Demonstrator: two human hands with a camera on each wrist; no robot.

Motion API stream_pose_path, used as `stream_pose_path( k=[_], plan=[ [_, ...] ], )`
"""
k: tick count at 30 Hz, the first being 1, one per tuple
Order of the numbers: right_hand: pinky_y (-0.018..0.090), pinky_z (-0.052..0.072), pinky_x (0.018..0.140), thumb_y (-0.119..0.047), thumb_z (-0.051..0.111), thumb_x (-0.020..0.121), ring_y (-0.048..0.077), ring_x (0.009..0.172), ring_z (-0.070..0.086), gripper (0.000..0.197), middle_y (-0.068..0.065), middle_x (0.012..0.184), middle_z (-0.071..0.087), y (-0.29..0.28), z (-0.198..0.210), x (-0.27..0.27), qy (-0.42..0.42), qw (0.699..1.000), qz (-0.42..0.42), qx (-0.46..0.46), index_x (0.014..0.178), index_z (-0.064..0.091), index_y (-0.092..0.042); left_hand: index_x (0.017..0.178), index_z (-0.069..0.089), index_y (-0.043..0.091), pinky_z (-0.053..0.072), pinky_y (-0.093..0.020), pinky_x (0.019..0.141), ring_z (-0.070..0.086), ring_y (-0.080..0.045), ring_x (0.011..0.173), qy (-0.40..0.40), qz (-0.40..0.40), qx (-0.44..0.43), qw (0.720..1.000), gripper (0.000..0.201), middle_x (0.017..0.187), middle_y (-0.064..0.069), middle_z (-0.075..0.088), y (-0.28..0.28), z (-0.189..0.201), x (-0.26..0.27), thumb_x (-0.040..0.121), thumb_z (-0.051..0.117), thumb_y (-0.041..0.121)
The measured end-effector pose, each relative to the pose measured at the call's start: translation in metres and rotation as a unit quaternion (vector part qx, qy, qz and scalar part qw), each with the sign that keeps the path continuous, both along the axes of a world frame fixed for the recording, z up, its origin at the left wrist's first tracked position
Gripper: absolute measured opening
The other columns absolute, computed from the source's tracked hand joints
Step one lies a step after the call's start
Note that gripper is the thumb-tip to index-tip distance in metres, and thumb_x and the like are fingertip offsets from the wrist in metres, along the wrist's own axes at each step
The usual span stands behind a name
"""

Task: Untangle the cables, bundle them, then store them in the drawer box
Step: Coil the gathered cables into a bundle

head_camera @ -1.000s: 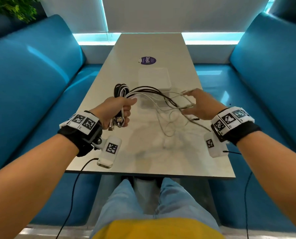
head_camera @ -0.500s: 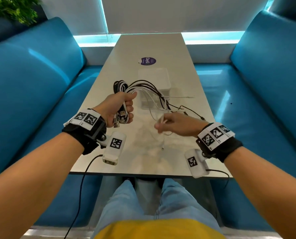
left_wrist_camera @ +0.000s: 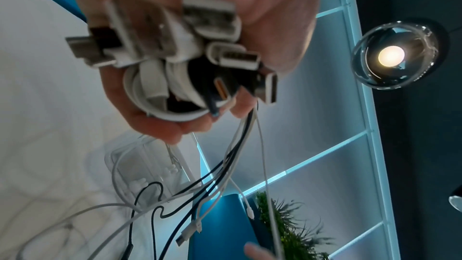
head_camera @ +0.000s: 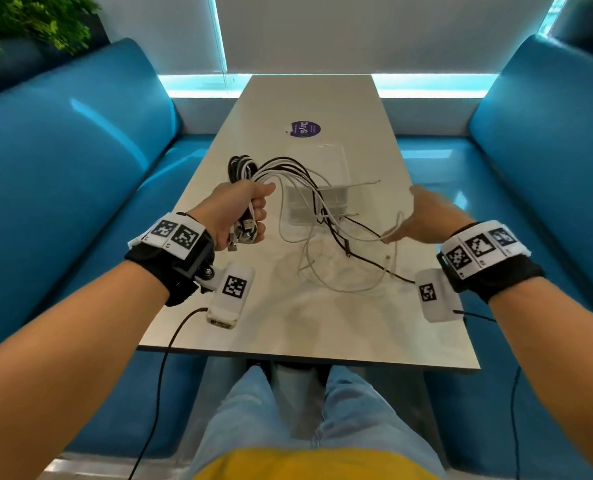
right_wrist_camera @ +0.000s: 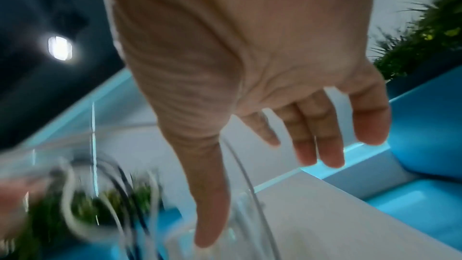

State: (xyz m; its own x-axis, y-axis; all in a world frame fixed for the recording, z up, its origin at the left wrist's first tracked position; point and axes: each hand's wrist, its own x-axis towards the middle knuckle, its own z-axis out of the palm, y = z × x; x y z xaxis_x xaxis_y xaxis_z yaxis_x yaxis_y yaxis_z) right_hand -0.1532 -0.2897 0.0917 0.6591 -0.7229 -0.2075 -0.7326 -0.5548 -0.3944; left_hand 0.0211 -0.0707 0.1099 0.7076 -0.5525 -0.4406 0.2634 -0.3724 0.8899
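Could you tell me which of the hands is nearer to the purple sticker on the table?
Left. The left hand, gripping the cable bundle, sits below and slightly left of the purple sticker; the right hand is farther off, toward the table's right edge.

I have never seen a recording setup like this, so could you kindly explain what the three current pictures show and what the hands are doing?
There is no robot here: a seated person wears one camera on the head and one on each wrist. The head view looks down at a pale table between blue benches. The left hand grips a bunch of black and white cables; the left wrist view shows their plugs clustered in that fist. Loose cable ends trail onto the table in front of a clear drawer box. The right hand is spread with straight fingers, and a thin white cable runs beside them; the right wrist view is blurred, so I cannot tell whether they touch.
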Motion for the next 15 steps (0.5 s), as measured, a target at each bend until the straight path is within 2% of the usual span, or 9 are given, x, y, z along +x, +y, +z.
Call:
stream_pose_path(
  k=[2, 4, 6, 8, 11, 13, 15],
  plan=[
    [0.050, 0.036, 0.107, -0.032, 0.086, 0.067, 0.035, 0.133, 0.039, 0.104, 0.014, 0.149, 0.032, 0.012, 0.023, 0.005, -0.063, 0.997, 0.038, 0.008, 0.149, 0.022, -0.021, 0.056, 0.042, 0.021, 0.046, -0.028, 0.056, 0.044, -0.017, 0.049, -0.014, -0.011, 0.018, 1.000, 0.039, 0.053, 0.001, 0.042, -0.002, 0.001, -0.005, 0.089, 0.062, 0.031],
    [0.044, 0.033, 0.110, -0.020, 0.076, 0.079, 0.031, 0.136, 0.036, 0.098, 0.010, 0.155, 0.021, 0.031, 0.045, 0.010, -0.095, 0.989, 0.112, 0.001, 0.153, 0.012, -0.026, 0.059, 0.044, 0.021, 0.046, -0.028, 0.055, 0.043, -0.017, 0.048, -0.034, -0.021, 0.037, 0.999, 0.035, 0.053, 0.001, 0.043, -0.005, 0.003, -0.010, 0.089, 0.062, 0.028],
    [0.037, 0.032, 0.110, -0.007, 0.061, 0.087, 0.025, 0.137, 0.036, 0.077, 0.006, 0.154, 0.025, 0.045, 0.063, 0.016, -0.132, 0.977, 0.159, -0.044, 0.151, 0.022, -0.029, 0.063, 0.045, 0.019, 0.044, -0.027, 0.052, 0.042, -0.016, 0.046, -0.055, -0.024, 0.055, 0.997, 0.031, 0.053, 0.000, 0.043, -0.006, 0.006, -0.013, 0.089, 0.061, 0.027],
    [0.035, 0.034, 0.110, 0.003, 0.048, 0.089, 0.020, 0.132, 0.041, 0.063, 0.002, 0.146, 0.039, 0.046, 0.075, 0.024, -0.191, 0.963, 0.162, -0.095, 0.143, 0.040, -0.028, 0.067, 0.045, 0.017, 0.039, -0.025, 0.049, 0.039, -0.017, 0.045, -0.078, -0.027, 0.072, 0.994, 0.029, 0.053, -0.001, 0.042, -0.005, 0.006, -0.014, 0.090, 0.061, 0.027],
    [0.038, 0.041, 0.105, 0.006, 0.042, 0.086, 0.018, 0.122, 0.049, 0.055, -0.002, 0.130, 0.054, 0.039, 0.086, 0.026, -0.259, 0.953, 0.106, -0.115, 0.127, 0.057, -0.027, 0.071, 0.046, 0.015, 0.034, -0.025, 0.047, 0.038, -0.017, 0.046, -0.104, -0.027, 0.092, 0.990, 0.027, 0.055, -0.002, 0.041, 0.001, 0.005, -0.013, 0.091, 0.060, 0.027],
    [0.035, 0.040, 0.102, 0.004, 0.039, 0.086, 0.019, 0.120, 0.047, 0.051, -0.002, 0.124, 0.058, 0.038, 0.091, 0.022, -0.270, 0.947, 0.079, -0.156, 0.122, 0.061, -0.025, 0.073, 0.047, 0.015, 0.034, -0.025, 0.047, 0.039, -0.016, 0.047, -0.110, -0.023, 0.103, 0.988, 0.025, 0.056, -0.002, 0.041, 0.005, 0.002, -0.010, 0.091, 0.060, 0.026],
    [0.033, 0.040, 0.100, 0.004, 0.039, 0.087, 0.019, 0.116, 0.051, 0.049, -0.001, 0.119, 0.062, 0.039, 0.096, 0.023, -0.273, 0.942, 0.086, -0.178, 0.118, 0.064, -0.023, 0.073, 0.046, 0.015, 0.034, -0.025, 0.048, 0.039, -0.017, 0.047, -0.109, -0.021, 0.114, 0.987, 0.025, 0.056, -0.002, 0.041, 0.008, -0.001, -0.008, 0.090, 0.060, 0.026]
  ],
)
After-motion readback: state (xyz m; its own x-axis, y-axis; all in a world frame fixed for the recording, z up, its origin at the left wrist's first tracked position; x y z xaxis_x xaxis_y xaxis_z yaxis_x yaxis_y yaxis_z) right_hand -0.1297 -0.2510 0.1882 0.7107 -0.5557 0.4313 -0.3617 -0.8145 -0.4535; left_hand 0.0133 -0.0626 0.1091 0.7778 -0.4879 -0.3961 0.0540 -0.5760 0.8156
